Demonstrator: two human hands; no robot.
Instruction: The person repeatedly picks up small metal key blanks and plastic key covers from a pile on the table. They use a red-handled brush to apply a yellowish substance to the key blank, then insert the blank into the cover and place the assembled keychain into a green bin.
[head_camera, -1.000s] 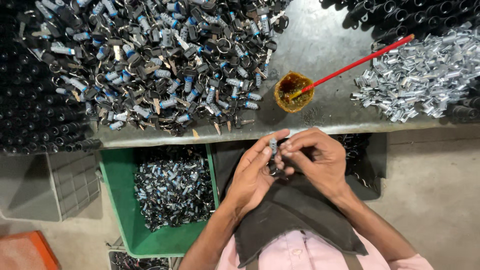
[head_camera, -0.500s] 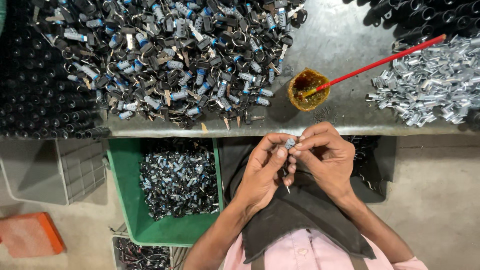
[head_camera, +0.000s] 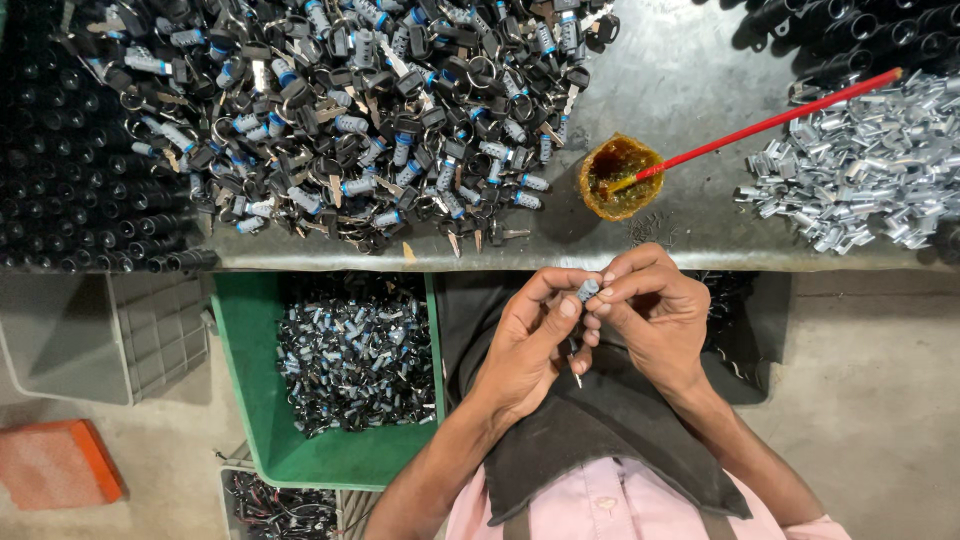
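Hands: left hand (head_camera: 528, 345) and right hand (head_camera: 655, 310) meet at centre frame, each grip pinching a small silver lock cylinder (head_camera: 587, 290), key (head_camera: 574, 368) hanging below.
Counter (head_camera: 690, 80): heap of keyed cylinders (head_camera: 350, 120) upper left; amber grease cup (head_camera: 620, 177) with red stick (head_camera: 770, 122); silver sleeves (head_camera: 865, 165) upper right.
Below: green bin (head_camera: 262, 400) lower left.

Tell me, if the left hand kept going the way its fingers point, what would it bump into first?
Most likely the right hand: the left hand points toward it, both pinching one small lock cylinder.
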